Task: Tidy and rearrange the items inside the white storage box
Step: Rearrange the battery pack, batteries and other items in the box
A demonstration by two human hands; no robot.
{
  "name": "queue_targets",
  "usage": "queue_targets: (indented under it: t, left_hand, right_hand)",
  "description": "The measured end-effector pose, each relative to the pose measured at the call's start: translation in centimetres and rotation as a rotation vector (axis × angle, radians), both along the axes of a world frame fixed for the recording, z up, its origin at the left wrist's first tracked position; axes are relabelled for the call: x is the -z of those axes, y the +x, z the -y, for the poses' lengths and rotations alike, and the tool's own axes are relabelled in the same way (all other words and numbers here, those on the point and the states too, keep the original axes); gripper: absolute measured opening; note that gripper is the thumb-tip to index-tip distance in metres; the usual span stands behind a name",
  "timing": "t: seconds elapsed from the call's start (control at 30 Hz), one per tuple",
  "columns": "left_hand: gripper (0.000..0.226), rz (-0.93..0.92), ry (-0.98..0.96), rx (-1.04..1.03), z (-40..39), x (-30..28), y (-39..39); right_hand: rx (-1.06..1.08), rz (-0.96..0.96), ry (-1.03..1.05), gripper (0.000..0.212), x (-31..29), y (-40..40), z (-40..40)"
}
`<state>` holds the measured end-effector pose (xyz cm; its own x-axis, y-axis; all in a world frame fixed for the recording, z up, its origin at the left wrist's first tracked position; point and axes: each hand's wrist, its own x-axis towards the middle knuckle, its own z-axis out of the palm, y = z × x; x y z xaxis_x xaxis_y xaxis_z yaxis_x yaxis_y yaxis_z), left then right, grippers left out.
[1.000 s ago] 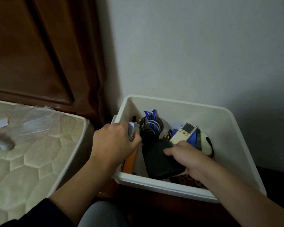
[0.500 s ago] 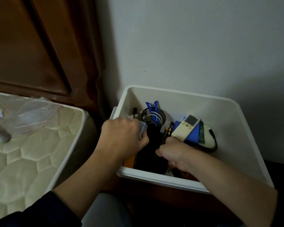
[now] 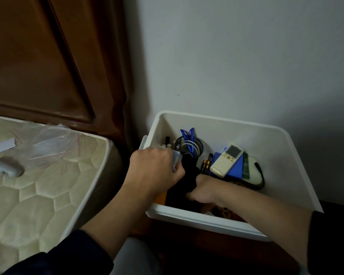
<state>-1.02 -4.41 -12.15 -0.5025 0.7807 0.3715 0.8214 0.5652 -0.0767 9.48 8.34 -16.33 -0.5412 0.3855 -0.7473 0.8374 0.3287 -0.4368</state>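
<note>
I see the white box (image 3: pixel 298 167) against the wall, just beside the mattress (image 3: pixel 48 185). Both hands are inside it at the left near corner. Left hand (image 3: pixel 153 171) is curled, gripping a small pale card (image 3: pixel 176 158) between fingers and thumb, at the box's left wall. Right hand (image 3: pixel 205 188) is lower, fingers curled round a black pouch (image 3: pixel 184 187) that stands on edge between the two hands; fingertips are hidden behind it. An orange item (image 3: pixel 159 198) shows under my left wrist, touching the near wall.

Behind the hands: a black mesh cup (image 3: pixel 197 145) with blue clips (image 3: pixel 187 133) and a white cable in it. To its right, batteries (image 3: pixel 206 165), then a white remote (image 3: pixel 226 160) lying tilted on a blue case (image 3: pixel 235 169). A dark green strip and a pale oval item (image 3: pixel 254 172) with a black cord lie right of that.

On the mattress: a clear plastic bag (image 3: pixel 48 143) and a blurred white object (image 3: pixel 2 167).
</note>
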Motion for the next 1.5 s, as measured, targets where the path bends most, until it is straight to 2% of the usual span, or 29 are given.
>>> queue_targets:
  t: [0.1,0.2,0.33,0.43,0.57,0.7,0.9,1.0,1.2,1.5]
  left_hand:
    - [0.035,0.065,0.053,-0.018,0.2,-0.2,-0.1]
    - [0.036,0.165,0.141,-0.047,0.4,-0.3,-0.3]
    - [0.034,0.303,0.278,-0.097,0.6,-0.2,-0.9]
    - [0.034,0.381,0.338,-0.131,0.7,0.0,-1.3]
    - [0.032,0.372,0.341,-0.145,0.6,0.1,-1.3]
    - [0.033,0.367,0.315,-0.155,0.6,0.3,-1.4]
    - [0.035,0.335,0.278,-0.149,0.5,0.3,-1.3]
    - [0.035,0.328,0.276,-0.144,0.5,0.4,-1.3]
    - [0.035,0.319,0.294,-0.141,0.5,0.4,-1.3]
    - [0.034,0.293,0.275,-0.129,0.6,0.4,-1.3]
  right_hand:
    - [-0.15,0.054,0.142,0.025,-0.6,0.1,-0.7]
    - [-0.228,0.087,0.226,0.013,-1.0,0.3,-1.2]
    - [-0.213,0.096,0.227,0.015,-0.3,1.3,-1.6]
    - [-0.159,0.079,0.146,0.029,0.0,1.7,-1.7]
    - [-0.149,0.072,0.075,0.034,-0.2,1.9,-1.7]
    - [-0.37,0.063,0.276,0.047,-0.1,2.0,-1.9]
    - [-0.347,0.021,0.509,0.03,0.5,2.1,-2.5]
    - [-0.377,0.024,0.55,0.033,0.5,1.7,-2.7]
    - [-0.437,0.054,0.495,0.031,0.9,1.8,-3.1]
    - [-0.448,0.066,0.7,0.037,-0.2,1.6,-3.0]
